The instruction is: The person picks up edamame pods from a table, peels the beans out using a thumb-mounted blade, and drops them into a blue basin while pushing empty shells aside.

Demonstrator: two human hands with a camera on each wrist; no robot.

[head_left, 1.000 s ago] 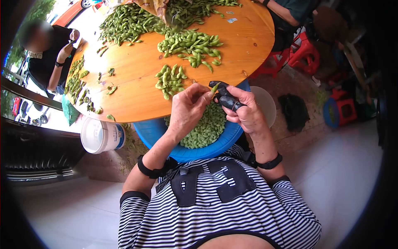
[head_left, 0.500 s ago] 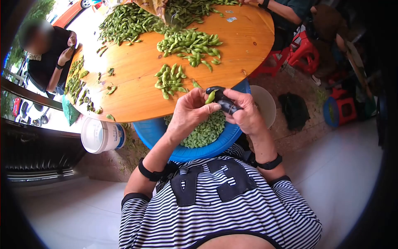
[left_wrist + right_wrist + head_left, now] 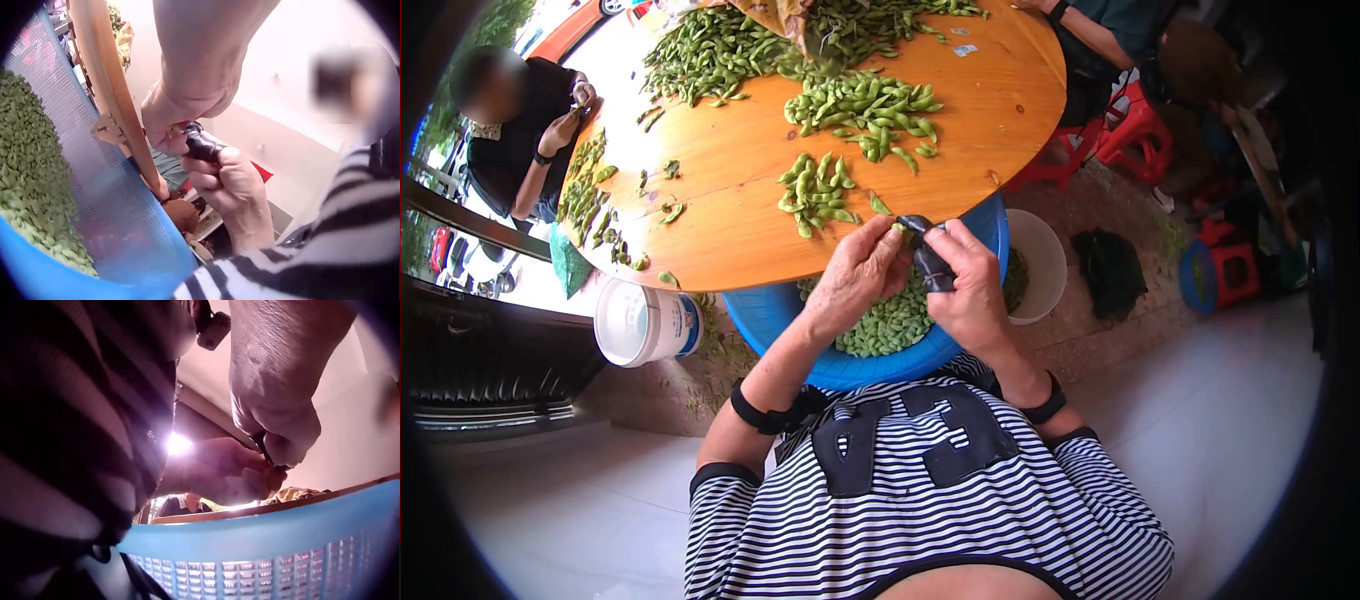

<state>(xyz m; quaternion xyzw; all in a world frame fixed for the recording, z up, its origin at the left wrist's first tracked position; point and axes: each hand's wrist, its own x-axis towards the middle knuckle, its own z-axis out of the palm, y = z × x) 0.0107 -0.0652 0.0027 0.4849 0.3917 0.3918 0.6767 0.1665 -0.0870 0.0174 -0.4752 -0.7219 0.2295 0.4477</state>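
Though the head view barely shows it, the left wrist view has the left hand point(image 3: 172, 122) pinching a pod point(image 3: 177, 129) against black clippers point(image 3: 203, 147) gripped by the right hand point(image 3: 236, 190), at the table's point(image 3: 730, 230) six o'clock. The blue basket point(image 3: 106, 187) beneath holds heaped green beans point(image 3: 28, 169).

1. Here's the shirt point(image 3: 920, 520): short-sleeved, with thin dark-and-white stripes running straight across chest and sleeves.
2. Big dark block characters point(image 3: 900, 445) sit on the chest, cutting right through the stripes.
3. Each sleeve ends in a plain dark cuff point(image 3: 718, 470), and a dark band point(image 3: 960, 572) edges the neck.
4. Behind the left hand point(image 3: 855, 275), a black strap point(image 3: 760, 412) circles the wrist.
5. Same story behind the right hand point(image 3: 965, 295): a black wrist band point(image 3: 1045, 405), snug and narrow.
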